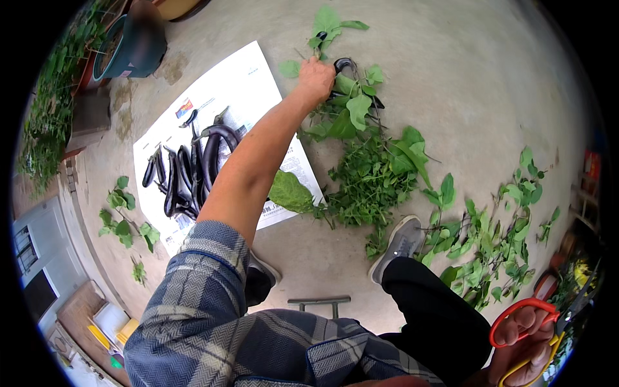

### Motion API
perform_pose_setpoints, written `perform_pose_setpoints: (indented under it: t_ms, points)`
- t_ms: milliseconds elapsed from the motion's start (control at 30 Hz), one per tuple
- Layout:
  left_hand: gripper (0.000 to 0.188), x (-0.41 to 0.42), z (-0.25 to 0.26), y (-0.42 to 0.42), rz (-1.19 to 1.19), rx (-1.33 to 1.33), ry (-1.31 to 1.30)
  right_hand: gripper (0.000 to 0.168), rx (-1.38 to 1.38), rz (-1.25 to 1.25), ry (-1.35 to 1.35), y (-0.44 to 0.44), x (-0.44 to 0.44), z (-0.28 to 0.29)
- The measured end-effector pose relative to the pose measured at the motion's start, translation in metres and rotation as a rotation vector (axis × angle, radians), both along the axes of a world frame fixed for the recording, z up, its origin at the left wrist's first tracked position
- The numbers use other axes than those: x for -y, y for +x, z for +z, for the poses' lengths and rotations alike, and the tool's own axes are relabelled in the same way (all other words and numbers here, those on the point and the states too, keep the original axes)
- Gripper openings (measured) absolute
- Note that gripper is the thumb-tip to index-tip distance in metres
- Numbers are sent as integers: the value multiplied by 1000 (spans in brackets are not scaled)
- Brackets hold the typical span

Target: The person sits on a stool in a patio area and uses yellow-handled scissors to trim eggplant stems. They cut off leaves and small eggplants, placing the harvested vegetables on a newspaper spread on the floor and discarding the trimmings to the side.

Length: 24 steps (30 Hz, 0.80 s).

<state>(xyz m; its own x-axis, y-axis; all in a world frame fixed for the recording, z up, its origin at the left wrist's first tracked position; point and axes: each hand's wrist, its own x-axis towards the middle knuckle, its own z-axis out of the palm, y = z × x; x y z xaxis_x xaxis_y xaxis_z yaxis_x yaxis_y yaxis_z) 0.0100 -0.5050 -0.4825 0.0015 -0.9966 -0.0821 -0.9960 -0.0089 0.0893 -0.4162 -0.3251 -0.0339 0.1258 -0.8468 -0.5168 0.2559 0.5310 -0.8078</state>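
My left hand [316,80] reaches far forward, its fingers closed around a leafy eggplant stem [316,52]. Green leaves [327,23] and a small dark eggplant [320,37] stick out beyond the fist. Just right of it, a curved eggplant [344,63] lies among cut leafy stems [358,109]. At the lower right, my right hand [527,334] has its fingers through the loops of scissors [524,302] with red and yellow handles. Several purple eggplants [211,162] lie on a printed paper sheet [242,67], partly behind my left forearm.
A green leafy heap [372,179] lies on the concrete floor [483,96] beside the paper. More cut branches [483,232] spread at the right, and a sprig [123,222] lies at the left. A planter [145,53] stands upper left. A metal bar [319,301] is between my feet.
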Motion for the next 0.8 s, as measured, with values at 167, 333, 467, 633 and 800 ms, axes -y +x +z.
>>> perform_pose_setpoints:
  t_ms: [167,333,467,633,800]
  points:
    - [16,-31,29,-9,-91,-40,-81,37,10,-6,-12,-4,-9,8]
    - [19,-98,76,-20,151,-409,-313,37,65,32,-56,-2,-29,22]
    - [27,-135,132,-31,138,-510,-422,37,140,68,-128,3,-58,30]
    - [31,-163,205,-46,-24,-307,-467,31,244,98,-185,11,-79,37]
    - [33,-187,283,-60,2,-300,-555,26,274,107,-282,4,-104,33]
